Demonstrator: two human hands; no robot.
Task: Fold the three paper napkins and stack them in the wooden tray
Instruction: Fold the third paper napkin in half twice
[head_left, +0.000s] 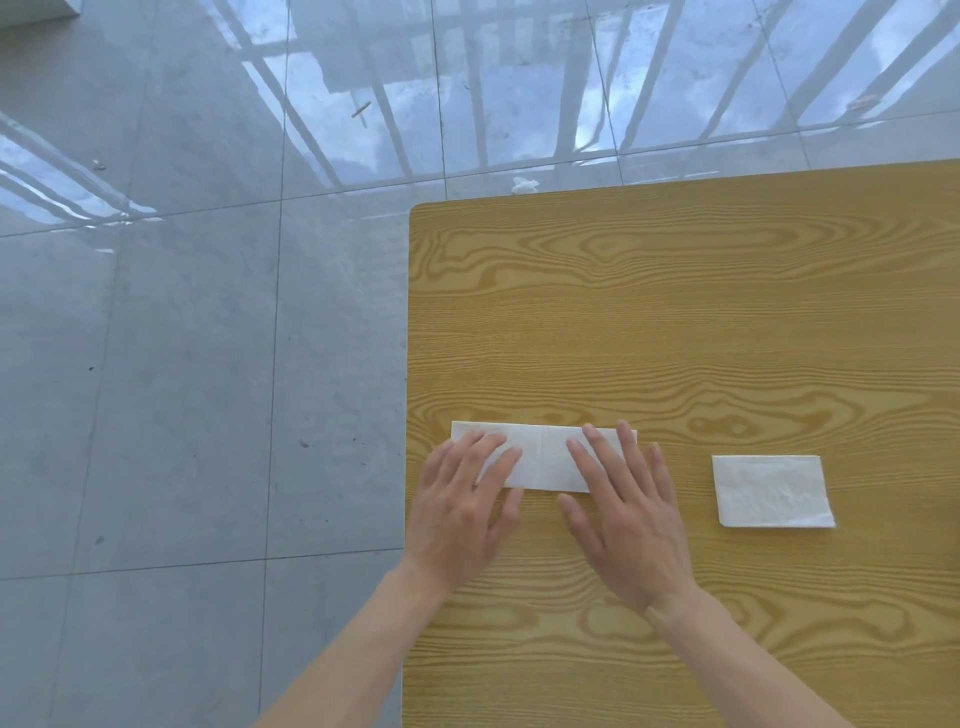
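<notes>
**Covered and cut off**

The left hand (462, 512) and right hand (626, 512) cover both ends of the long napkin (540, 460). The table (675, 322) runs past the right and bottom edges. A white floor scrap (523, 184) is too small to identify.

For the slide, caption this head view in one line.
Left hand and right hand press a long folded napkin flat on the wooden table; a smaller folded napkin lies apart.
</notes>
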